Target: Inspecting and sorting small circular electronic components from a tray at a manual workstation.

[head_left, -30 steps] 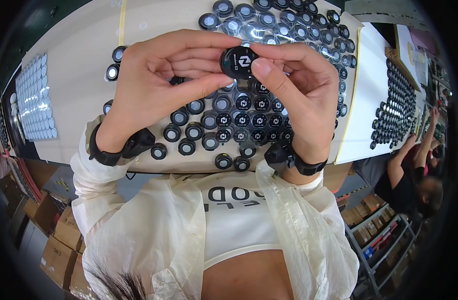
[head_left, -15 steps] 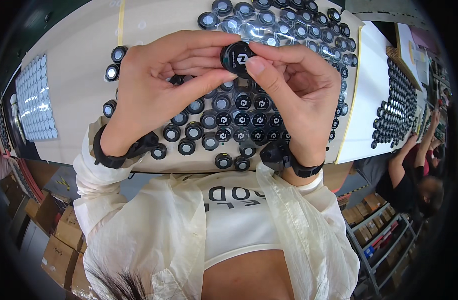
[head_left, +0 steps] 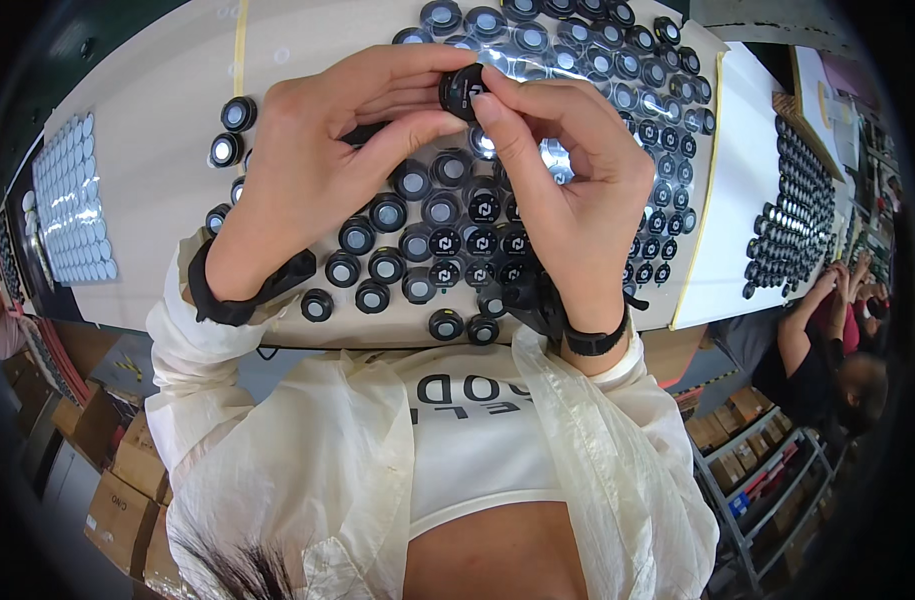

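Between both hands, above the tan table, is a small round black part with a white mark on its face (head_left: 461, 92). My left hand (head_left: 322, 145) pinches its left edge between thumb and fingers. My right hand (head_left: 569, 150) has its thumb on the marked face and its index finger at the upper edge. Beneath the hands stand several like parts. Some have plain pale round centres (head_left: 357, 235); others show the same white mark on black tops (head_left: 483, 208). Each wrist wears a black band.
A sheet of round whitish discs (head_left: 73, 205) lies at the table's left. Many more black parts (head_left: 789, 210) stand on a white surface at the right, near another person's arms (head_left: 812, 310). Cardboard boxes (head_left: 122, 515) and a metal rack (head_left: 742, 510) stand below the table.
Both hands have risen slightly, and the right hand has shifted left. The held part has tilted, so its marked face shows less.
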Demonstrator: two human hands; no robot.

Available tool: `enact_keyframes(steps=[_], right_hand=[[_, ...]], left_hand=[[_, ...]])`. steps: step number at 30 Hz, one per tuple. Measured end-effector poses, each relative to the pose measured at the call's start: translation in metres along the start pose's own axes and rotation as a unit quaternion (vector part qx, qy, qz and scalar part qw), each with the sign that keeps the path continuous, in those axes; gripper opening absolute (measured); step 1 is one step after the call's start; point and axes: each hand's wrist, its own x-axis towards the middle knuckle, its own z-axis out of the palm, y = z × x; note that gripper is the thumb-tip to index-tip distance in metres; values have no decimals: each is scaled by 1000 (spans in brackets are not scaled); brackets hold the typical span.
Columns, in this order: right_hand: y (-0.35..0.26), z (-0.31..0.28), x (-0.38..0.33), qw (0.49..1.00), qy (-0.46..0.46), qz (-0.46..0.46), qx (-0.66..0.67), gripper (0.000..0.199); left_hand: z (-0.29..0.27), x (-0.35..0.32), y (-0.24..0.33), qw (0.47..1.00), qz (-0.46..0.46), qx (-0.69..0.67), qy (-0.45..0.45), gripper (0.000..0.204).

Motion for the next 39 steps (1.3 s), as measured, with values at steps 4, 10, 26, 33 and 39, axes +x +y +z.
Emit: enact_keyframes(steps=[4, 10, 26, 33, 39], right_hand=[[0, -9, 1, 995, -46, 82, 45, 22], [2, -25, 9, 962, -157, 97, 199, 46], [2, -20, 2, 927, -134, 117, 330, 44], [1, -17, 0, 898, -122, 139, 399, 40], [4, -16, -2, 907, -116, 134, 383, 38]], left_hand=[[-1, 3, 1, 993, -36, -104, -34, 39], [-9, 2, 10, 977, -55, -169, -114, 40], [-17, 0, 48, 987, 53, 142, -53, 31], [-23, 1, 53, 960, 145, 230, -69, 23], [-21, 3, 54, 949, 161, 259, -85, 21]])
